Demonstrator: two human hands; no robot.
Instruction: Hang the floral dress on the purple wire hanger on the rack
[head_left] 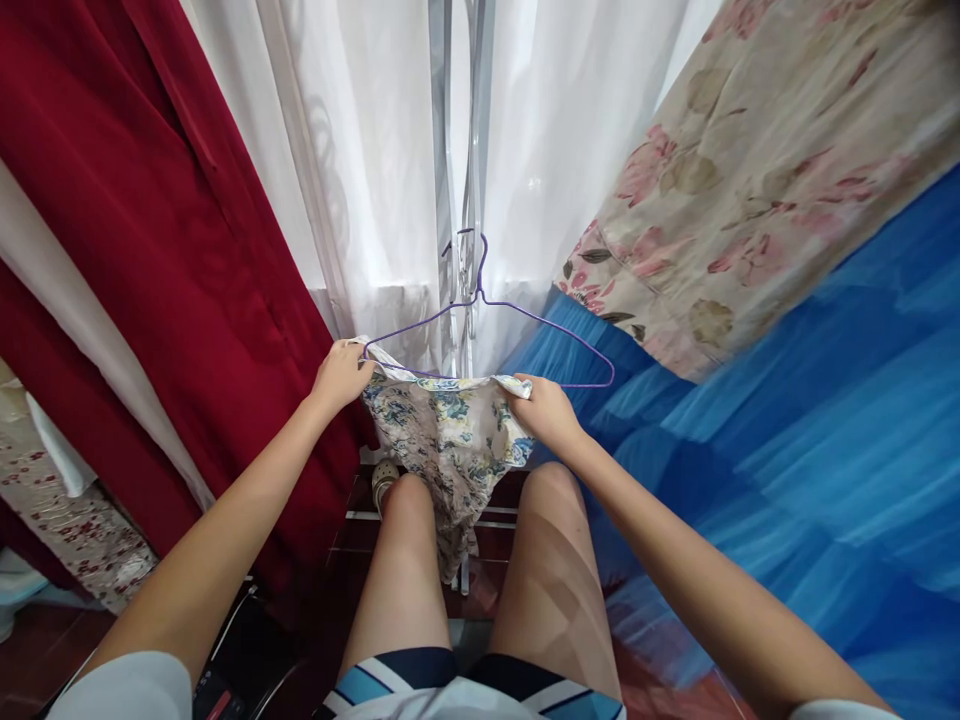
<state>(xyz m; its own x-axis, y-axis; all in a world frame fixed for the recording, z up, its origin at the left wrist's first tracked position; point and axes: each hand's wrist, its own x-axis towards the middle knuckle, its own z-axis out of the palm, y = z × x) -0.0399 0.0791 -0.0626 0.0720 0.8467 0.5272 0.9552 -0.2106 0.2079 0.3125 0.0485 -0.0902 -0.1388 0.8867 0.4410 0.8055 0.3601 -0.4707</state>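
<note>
So both hands are busy with a flowery garment point(450, 425), white-ish with blue and yellow blooms, sitting just below the middle and drooping toward 6 o'clock between the person's knees. The left hand point(343, 374), over at 9 o'clock, has its fingers closed on the top edge, right by the corner of a purple hanger point(480, 294). The right hand point(547, 412), around 4 o'clock, is pinching the other end of that edge. The hanger's hook points to 12 and its far corner pokes out bare at 3 o'clock, past the right hand. Can't really tell how much of the wire is inside the fabric.

Around it: red cloth point(210, 220) at 10, white curtain point(382, 150) behind at 11, metal poles point(448, 110) at 12, pink-flowered cloth point(742, 200) at 2, and blurry blue fabric point(750, 450) toward 4.
</note>
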